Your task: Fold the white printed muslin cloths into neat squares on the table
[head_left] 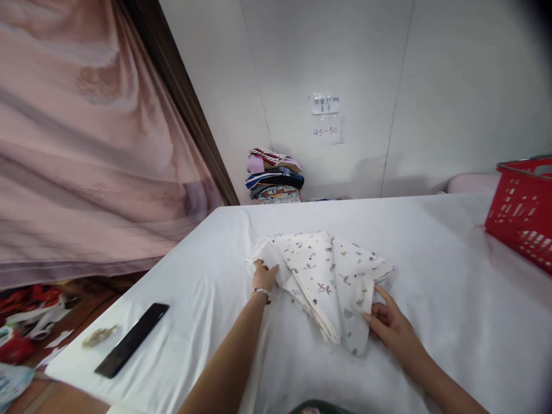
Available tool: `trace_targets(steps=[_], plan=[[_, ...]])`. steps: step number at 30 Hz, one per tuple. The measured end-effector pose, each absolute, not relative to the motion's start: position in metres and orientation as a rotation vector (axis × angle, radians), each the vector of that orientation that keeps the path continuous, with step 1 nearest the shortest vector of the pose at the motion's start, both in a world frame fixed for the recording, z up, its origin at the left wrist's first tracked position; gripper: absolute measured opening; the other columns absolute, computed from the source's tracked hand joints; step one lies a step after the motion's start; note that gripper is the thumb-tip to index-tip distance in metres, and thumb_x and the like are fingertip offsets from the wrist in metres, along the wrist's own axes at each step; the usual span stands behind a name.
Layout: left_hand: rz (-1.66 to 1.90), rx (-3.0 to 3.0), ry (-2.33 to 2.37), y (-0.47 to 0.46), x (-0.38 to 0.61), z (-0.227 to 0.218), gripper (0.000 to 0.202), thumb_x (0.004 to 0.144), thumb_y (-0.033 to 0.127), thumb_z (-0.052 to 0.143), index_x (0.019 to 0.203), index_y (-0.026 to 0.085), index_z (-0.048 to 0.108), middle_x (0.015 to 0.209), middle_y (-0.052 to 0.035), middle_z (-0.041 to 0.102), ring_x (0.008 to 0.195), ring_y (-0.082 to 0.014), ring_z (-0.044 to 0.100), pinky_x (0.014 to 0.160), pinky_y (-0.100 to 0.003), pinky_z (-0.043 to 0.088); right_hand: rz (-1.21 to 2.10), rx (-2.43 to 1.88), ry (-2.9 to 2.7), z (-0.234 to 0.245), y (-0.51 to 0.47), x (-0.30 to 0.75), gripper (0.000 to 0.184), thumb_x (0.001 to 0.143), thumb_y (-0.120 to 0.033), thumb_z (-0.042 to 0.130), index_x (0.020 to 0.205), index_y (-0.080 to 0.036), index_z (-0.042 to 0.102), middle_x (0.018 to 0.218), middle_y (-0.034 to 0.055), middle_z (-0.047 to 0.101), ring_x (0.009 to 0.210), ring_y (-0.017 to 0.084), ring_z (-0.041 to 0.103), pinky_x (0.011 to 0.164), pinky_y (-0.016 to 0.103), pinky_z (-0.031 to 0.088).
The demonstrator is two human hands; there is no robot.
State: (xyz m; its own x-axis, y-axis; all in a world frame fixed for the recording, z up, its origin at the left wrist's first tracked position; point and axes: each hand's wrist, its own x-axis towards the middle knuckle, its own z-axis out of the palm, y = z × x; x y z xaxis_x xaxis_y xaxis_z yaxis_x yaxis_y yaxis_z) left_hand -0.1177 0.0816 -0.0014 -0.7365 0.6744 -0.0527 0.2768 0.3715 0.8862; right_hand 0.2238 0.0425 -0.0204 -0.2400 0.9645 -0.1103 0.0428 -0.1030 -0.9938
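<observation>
A printed cloth point(308, 270) lies on a white sheet point(435, 253), spread between the two hands, in a loosely layered, angular heap. The right hand point(386, 316) pinches its right edge between thumb and fingers. The left hand point(264, 279) touches the left end, thumb set apart; whether it grips or only presses cannot be told, as the fingertips are partly hidden.

Likely faults: uneven pull from the hands could skew the layers, since the folds lie at a slant; a slackened right pinch could let that edge drop and crease. The sheet, itself rippled, might drag along if the cloth were pulled sideways.

Materials: the cloth appears thin and soft, white with small scattered motifs, its stacked edges meeting in a blunt point toward the wearer. Contrasting with it are a flat, glossy black phone point(131, 340) at left and a rigid red basket point(524, 213) with slotted walls at right.
</observation>
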Motion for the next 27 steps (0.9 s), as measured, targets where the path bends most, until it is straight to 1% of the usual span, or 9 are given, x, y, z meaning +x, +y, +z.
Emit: trace_targets(steps=[4,8,10,12,15,18,21,24,27], plan=[[1.270,0.845,2.219,0.087,-0.117,0.004,0.017,0.060,0.018,0.069,0.073,0.013,0.059,0.066,-0.0051,0.059,0.078,-0.0237,0.060,0.072,-0.033,0.045,1.338,-1.270,-1.521,-0.021,0.036,0.216,0.087,0.073,-0.044,0.061,0.144,-0.028,0.012,0.085,-0.0004,0.063,0.067,0.017,0.058,0.060,0.030,0.047],[1.345,0.874,2.119,0.082,-0.117,0.022,0.009,0.069,0.017,0.060,0.077,0.014,0.059,0.066,-0.0029,0.061,0.065,-0.0156,0.058,0.059,-0.025,0.044,1.369,-1.286,-1.562,-0.003,0.052,0.233,0.062,0.071,-0.048,0.058,0.125,-0.018,0.051,0.058,-0.0025,0.055,0.051,0.015,0.049,0.049,0.027,0.041],[1.391,0.897,2.057,0.070,-0.111,0.031,0.011,0.073,0.021,0.058,0.082,0.015,0.059,0.065,-0.0004,0.061,0.056,-0.0117,0.054,0.052,-0.022,0.042,1.214,-1.292,-1.521,0.015,0.070,0.254,0.046,0.069,-0.047,0.061,0.104,-0.017,0.064,0.055,-0.0020,0.052,0.050,0.013,0.045,0.048,0.027,0.038],[1.359,0.962,1.972,0.049,-0.101,0.034,0.013,0.070,0.026,0.062,0.077,0.015,0.060,0.056,0.0020,0.058,0.046,-0.0099,0.049,0.046,-0.021,0.038,0.972,-1.309,-1.427,0.033,0.091,0.280,0.039,0.069,-0.046,0.061,0.098,-0.020,0.066,0.060,-0.0006,0.056,0.053,0.013,0.046,0.050,0.027,0.038],[0.996,1.156,1.837,0.010,-0.080,0.027,0.025,0.065,0.037,0.067,0.055,0.015,0.060,0.040,0.0014,0.052,0.036,-0.0107,0.045,0.042,-0.022,0.035,0.763,-1.469,-1.491,0.043,0.114,0.314,0.036,0.066,-0.044,0.059,0.093,-0.022,0.068,0.063,0.0010,0.059,0.056,0.016,0.050,0.052,0.029,0.040],[0.668,1.185,1.841,-0.023,-0.067,0.015,0.048,0.071,0.051,0.059,0.037,0.016,0.054,0.033,-0.0028,0.049,0.035,-0.0122,0.047,0.045,-0.024,0.037,0.563,-1.572,-1.678,0.036,0.114,0.331,0.028,0.064,-0.038,0.056,0.083,-0.023,0.069,0.081,0.0046,0.066,0.068,0.021,0.057,0.065,0.034,0.045],[0.656,1.042,1.837,-0.037,-0.065,0.013,0.054,0.075,0.057,0.049,0.040,0.017,0.055,0.035,-0.0037,0.052,0.035,-0.0130,0.047,0.042,-0.024,0.035,0.586,-1.484,-1.709,0.027,0.095,0.326,0.028,0.067,-0.035,0.054,0.089,-0.023,0.067,0.093,0.0041,0.067,0.085,0.023,0.059,0.077,0.035,0.046],[0.674,1.031,1.791,-0.038,-0.066,0.024,0.056,0.077,0.058,0.046,0.041,0.016,0.055,0.038,-0.0043,0.054,0.034,-0.0126,0.046,0.040,-0.024,0.033,0.863,-1.505,-1.639,0.025,0.069,0.306,0.035,0.073,-0.039,0.053,0.102,-0.023,0.065,0.096,0.0031,0.067,0.080,0.022,0.060,0.070,0.033,0.049],[0.695,1.107,1.800,-0.037,-0.063,0.036,0.060,0.078,0.059,0.042,0.043,0.015,0.060,0.038,-0.0049,0.054,0.036,-0.0110,0.044,0.042,-0.023,0.033,0.940,-1.582,-1.493,0.024,0.050,0.290,0.048,0.075,-0.046,0.053,0.117,-0.024,0.057,0.112,0.0033,0.062,0.081,0.022,0.060,0.063,0.032,0.051]])
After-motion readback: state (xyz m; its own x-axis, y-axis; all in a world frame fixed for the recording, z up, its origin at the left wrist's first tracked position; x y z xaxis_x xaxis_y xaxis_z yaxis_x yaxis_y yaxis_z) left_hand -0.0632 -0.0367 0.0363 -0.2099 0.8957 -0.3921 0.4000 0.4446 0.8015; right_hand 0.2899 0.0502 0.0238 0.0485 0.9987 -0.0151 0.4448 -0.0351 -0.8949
